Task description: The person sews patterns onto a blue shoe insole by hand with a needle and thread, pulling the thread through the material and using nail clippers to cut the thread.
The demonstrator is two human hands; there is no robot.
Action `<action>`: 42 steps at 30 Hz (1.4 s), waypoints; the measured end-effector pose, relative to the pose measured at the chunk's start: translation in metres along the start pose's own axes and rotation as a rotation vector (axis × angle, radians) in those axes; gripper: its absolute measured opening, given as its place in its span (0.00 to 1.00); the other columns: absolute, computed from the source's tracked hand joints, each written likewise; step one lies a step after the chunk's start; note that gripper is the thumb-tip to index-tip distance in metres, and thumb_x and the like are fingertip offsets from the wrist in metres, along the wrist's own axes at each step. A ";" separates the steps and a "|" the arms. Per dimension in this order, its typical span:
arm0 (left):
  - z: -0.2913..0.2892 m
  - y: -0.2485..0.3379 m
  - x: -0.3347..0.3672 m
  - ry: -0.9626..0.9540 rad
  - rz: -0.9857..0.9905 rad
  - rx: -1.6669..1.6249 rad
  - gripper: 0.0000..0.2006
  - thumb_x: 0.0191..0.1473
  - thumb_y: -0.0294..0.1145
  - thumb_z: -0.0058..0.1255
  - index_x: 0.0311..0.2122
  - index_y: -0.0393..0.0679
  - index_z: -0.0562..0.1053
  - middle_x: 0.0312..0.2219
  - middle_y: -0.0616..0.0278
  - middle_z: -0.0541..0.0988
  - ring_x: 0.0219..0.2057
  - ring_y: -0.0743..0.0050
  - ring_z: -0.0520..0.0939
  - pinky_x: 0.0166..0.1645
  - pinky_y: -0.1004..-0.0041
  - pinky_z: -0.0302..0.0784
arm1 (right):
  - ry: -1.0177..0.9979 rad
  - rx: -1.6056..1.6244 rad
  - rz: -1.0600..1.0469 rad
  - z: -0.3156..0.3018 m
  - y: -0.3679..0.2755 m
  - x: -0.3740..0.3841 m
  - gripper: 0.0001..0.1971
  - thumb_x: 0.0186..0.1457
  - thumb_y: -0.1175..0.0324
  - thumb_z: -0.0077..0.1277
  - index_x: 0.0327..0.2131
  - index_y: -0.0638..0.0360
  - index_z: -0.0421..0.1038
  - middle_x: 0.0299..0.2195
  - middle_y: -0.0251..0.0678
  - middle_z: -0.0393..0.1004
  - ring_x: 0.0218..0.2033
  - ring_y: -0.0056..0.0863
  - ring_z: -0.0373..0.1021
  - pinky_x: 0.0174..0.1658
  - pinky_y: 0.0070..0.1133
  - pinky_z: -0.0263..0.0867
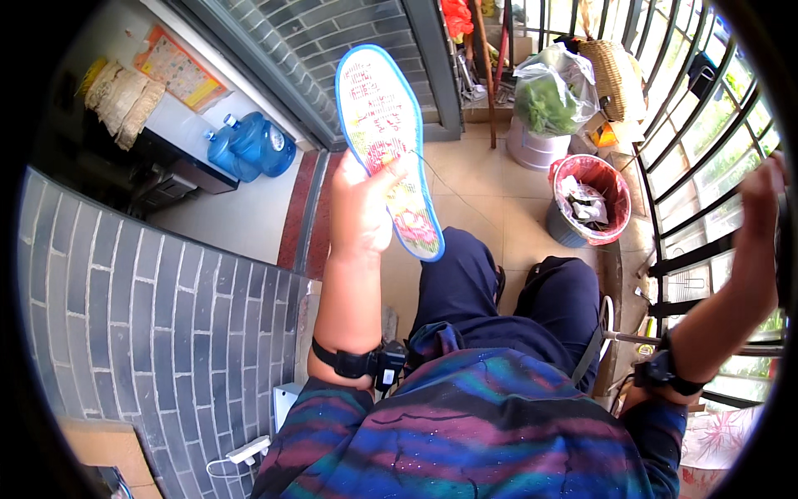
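Note:
My left hand point(363, 205) grips an embroidered insole point(378, 108), thumb across its face and fingers behind it. The insole is pale with blue edging, and pink, red, yellow and green stitching covers much of it. From near its middle a thin dark thread point(453, 190) trails down to the right, fading against the floor. My right hand point(761, 187) is raised far to the right beside the railing, away from the insole. Its fingers look curled, but the dark rim of the picture partly hides them. What they hold cannot be made out.
A lined bin point(588, 200) with rubbish stands ahead on the right. Behind it, a plastic bag of greens point(549, 104) rests on a pale bucket point(536, 148). Black railing point(694, 129) runs along the right; a grey brick wall point(166, 308) and blue water bottles point(258, 145) are left.

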State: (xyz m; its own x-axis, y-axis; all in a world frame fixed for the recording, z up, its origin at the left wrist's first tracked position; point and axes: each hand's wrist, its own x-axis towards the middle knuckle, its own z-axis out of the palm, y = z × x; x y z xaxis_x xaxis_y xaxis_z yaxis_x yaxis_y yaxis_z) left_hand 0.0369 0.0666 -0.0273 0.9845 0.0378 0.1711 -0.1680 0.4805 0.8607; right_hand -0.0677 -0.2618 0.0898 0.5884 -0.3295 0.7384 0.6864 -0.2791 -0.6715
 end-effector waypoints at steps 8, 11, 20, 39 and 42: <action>0.050 0.019 -0.035 -0.170 -0.034 -0.108 0.19 0.49 0.14 0.51 0.49 0.35 0.68 0.43 0.57 0.78 0.42 0.72 0.79 0.49 0.73 0.73 | -0.402 -0.114 -0.025 0.074 0.044 -0.057 0.08 0.46 0.83 0.56 0.32 0.63 0.77 0.27 0.32 0.68 0.27 0.21 0.65 0.29 0.17 0.60; 0.058 0.019 -0.040 -0.199 -0.018 -0.114 0.19 0.50 0.15 0.50 0.49 0.34 0.68 0.42 0.57 0.78 0.42 0.73 0.79 0.49 0.73 0.72 | -0.395 -0.090 -0.075 0.090 0.046 -0.064 0.08 0.45 0.82 0.56 0.32 0.62 0.77 0.24 0.34 0.68 0.24 0.23 0.66 0.27 0.17 0.60; 0.069 0.023 -0.050 -0.148 0.079 -0.021 0.18 0.49 0.13 0.51 0.48 0.34 0.69 0.41 0.57 0.78 0.40 0.74 0.80 0.47 0.75 0.74 | -0.477 -0.142 -0.089 0.104 0.034 -0.066 0.09 0.45 0.82 0.56 0.33 0.63 0.77 0.22 0.35 0.68 0.22 0.27 0.66 0.25 0.20 0.60; 0.076 0.024 -0.055 -0.168 0.085 0.022 0.18 0.49 0.14 0.52 0.47 0.34 0.68 0.39 0.56 0.79 0.39 0.75 0.80 0.46 0.75 0.75 | -0.504 -0.128 -0.124 0.100 0.032 -0.066 0.09 0.45 0.83 0.53 0.33 0.66 0.76 0.22 0.38 0.66 0.21 0.32 0.66 0.23 0.22 0.61; 0.077 0.024 -0.055 -0.178 0.113 0.045 0.18 0.49 0.14 0.52 0.47 0.33 0.68 0.39 0.56 0.79 0.39 0.74 0.80 0.46 0.75 0.75 | -0.515 -0.129 -0.118 0.099 0.032 -0.066 0.09 0.46 0.84 0.52 0.34 0.67 0.76 0.22 0.36 0.67 0.22 0.27 0.65 0.25 0.20 0.58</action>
State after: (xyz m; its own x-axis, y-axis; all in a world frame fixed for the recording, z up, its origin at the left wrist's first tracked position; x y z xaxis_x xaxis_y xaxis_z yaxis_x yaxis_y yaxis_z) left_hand -0.0253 0.0086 0.0207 0.9356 -0.0681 0.3464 -0.2829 0.4423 0.8511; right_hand -0.0428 -0.1598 0.0259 0.6658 0.1861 0.7226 0.7217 -0.4067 -0.5602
